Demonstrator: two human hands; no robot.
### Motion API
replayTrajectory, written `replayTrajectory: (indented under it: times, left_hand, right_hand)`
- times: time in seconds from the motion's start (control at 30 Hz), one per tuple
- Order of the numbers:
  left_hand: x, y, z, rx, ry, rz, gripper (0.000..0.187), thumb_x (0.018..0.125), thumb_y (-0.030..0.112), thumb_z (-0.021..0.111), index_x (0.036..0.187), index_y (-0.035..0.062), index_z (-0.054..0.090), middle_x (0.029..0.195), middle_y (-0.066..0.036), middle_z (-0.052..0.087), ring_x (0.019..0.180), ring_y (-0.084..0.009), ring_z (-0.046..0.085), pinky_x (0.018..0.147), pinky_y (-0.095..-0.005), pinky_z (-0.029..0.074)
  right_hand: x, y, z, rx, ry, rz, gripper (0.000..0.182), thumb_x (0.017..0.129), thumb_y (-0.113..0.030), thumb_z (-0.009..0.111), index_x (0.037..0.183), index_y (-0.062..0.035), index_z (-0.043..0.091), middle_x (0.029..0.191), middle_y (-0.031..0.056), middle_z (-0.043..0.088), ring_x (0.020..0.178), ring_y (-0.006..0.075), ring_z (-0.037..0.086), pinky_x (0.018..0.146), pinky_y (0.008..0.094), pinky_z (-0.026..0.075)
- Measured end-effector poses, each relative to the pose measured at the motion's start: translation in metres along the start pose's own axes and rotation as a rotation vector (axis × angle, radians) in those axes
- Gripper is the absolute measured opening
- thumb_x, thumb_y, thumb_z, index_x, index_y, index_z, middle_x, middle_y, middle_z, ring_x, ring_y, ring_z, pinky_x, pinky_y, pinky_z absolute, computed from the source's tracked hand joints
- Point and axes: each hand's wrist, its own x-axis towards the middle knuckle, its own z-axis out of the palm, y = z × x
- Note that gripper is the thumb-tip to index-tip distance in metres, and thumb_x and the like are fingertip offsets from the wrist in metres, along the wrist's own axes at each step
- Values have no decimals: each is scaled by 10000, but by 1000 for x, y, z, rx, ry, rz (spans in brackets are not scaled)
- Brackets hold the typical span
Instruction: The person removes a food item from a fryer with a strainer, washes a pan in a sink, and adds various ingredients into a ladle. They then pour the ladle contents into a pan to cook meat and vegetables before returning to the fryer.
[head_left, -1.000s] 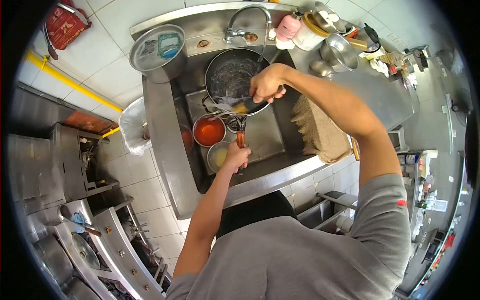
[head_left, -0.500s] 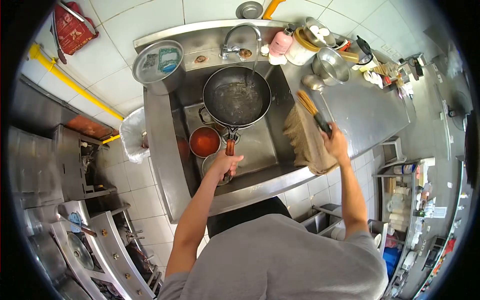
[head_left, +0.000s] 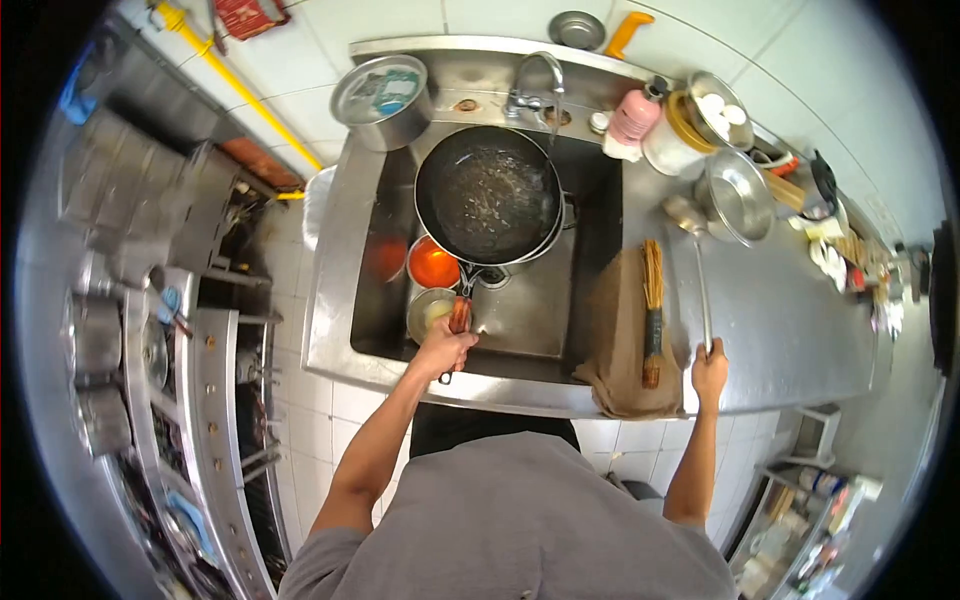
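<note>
My left hand (head_left: 441, 350) is closed around the wooden-gripped handle of a dark wok (head_left: 488, 195) over the sink. Shallow water with bits in it covers the wok's bottom, and a thin stream falls from the faucet (head_left: 540, 75) near its right rim. At the counter's front edge, my right hand (head_left: 710, 372) grips the handle end of a metal ladle (head_left: 703, 290), whose bowl rests near a steel bowl. A bamboo wok brush (head_left: 653, 310) lies on a brown cloth (head_left: 612, 352) to the left of the ladle.
Containers with orange liquid (head_left: 434, 264) and pale liquid (head_left: 425, 318) sit in the sink (head_left: 520, 330) beneath the wok. A lidded pot (head_left: 385, 125) stands back left. Behind the ladle are a pink pump bottle (head_left: 635, 118), a steel bowl (head_left: 740, 205) and a bowl of eggs (head_left: 722, 108).
My right hand has let go of the wok brush, now on the cloth, and has taken the ladle's handle. My left hand still holds the wok, which has turned a little. The view has shifted.
</note>
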Motion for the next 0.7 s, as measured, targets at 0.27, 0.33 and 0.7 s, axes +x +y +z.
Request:
replayTrajectory:
  times: [0.27,0.33,0.7]
  left_hand:
    - [-28,-19,-16,582,449,349,231,752,39,589,969,-26,549,704,-154,570,671,-271,597,665,-375,482]
    - [-46,-5,-10,617,539,298,236,740,50,597,954,-30,540,740,-190,567,739,-321,594,739,-393,470]
    - [-89,-11,-18,766,739,151,260,753,70,592,998,-2,543,810,-275,616,880,-456,615,768,-491,464]
  right_hand:
    - [17,-62,-29,427,-254,-132,156,920,-141,595,864,-22,510,608,28,451,509,138,400,498,321,353]
    - [27,-87,-18,637,-430,-97,156,928,-166,600,883,-44,513,637,-4,444,508,107,395,479,295,346]
    - [35,-220,11,1053,-1108,144,174,969,-244,566,919,-103,477,664,-30,435,484,57,395,407,238,340]
